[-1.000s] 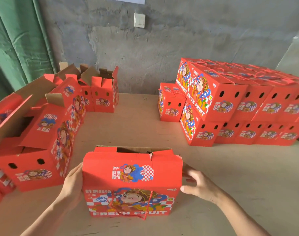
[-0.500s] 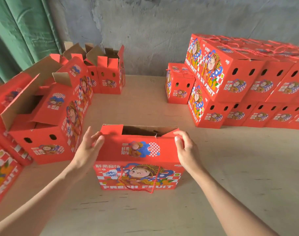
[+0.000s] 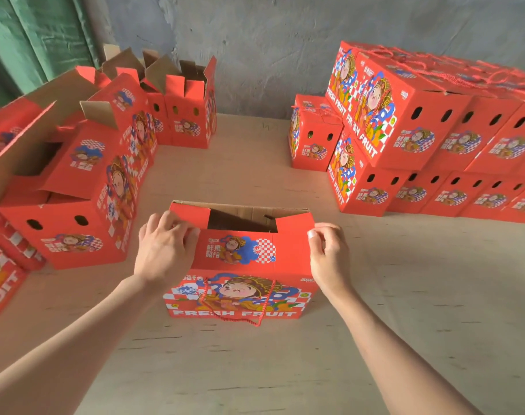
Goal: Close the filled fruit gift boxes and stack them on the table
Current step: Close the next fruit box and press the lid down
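A red fruit gift box [image 3: 240, 259] stands mid-table [image 3: 405, 310] with its top open. Inside, only brown cardboard walls and shadow show, so its contents cannot be told. At ten o'clock stand open boxes [image 3: 75, 205] with raised flaps. At two o'clock, closed boxes [image 3: 420, 130] are stacked two high. The left hand [image 3: 162, 250] curls its fingers over the near flap's left corner, and the right hand [image 3: 327, 259] pinches the right corner. The front shows a cartoon figure, "FRESH FRUIT" and a hanging red rope handle [image 3: 240, 314].

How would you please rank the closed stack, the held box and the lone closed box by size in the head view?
1. closed stack
2. held box
3. lone closed box; farther away, real size unsure.
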A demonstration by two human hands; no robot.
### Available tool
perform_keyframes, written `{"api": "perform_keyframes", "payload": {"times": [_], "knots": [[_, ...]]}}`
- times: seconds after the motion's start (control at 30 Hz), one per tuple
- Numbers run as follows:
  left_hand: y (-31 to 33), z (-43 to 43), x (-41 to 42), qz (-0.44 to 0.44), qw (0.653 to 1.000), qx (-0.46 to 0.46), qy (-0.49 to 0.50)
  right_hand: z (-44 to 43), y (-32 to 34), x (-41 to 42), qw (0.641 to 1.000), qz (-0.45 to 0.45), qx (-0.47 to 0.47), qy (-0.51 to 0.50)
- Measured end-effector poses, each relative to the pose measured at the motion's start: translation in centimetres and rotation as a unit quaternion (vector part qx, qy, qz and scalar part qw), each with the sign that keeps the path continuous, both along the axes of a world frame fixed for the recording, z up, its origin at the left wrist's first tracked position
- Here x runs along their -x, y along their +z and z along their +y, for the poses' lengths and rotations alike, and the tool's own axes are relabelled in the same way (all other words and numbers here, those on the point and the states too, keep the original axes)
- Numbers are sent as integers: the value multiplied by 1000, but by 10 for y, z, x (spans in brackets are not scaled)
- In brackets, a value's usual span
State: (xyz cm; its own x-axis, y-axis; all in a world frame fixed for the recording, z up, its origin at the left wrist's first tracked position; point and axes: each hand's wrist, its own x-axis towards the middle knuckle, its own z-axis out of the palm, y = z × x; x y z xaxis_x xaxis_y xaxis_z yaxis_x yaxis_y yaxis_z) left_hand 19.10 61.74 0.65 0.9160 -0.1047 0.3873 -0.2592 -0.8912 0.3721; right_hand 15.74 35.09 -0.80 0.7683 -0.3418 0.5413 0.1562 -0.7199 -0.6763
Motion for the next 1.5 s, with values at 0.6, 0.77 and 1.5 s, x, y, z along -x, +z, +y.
{"api": "perform_keyframes", "payload": {"times": [0.6,0.77,1.5], "knots": [[15,5,-38,305,892,317,107,-19,6,-29,891,344,-295,33],[16,5,-36,299,887,341,82,-34,24,-50,848,399,-324,130],[-6,9,-50,264,878,397,52,-29,35,-90,858,250,-423,152]]}}
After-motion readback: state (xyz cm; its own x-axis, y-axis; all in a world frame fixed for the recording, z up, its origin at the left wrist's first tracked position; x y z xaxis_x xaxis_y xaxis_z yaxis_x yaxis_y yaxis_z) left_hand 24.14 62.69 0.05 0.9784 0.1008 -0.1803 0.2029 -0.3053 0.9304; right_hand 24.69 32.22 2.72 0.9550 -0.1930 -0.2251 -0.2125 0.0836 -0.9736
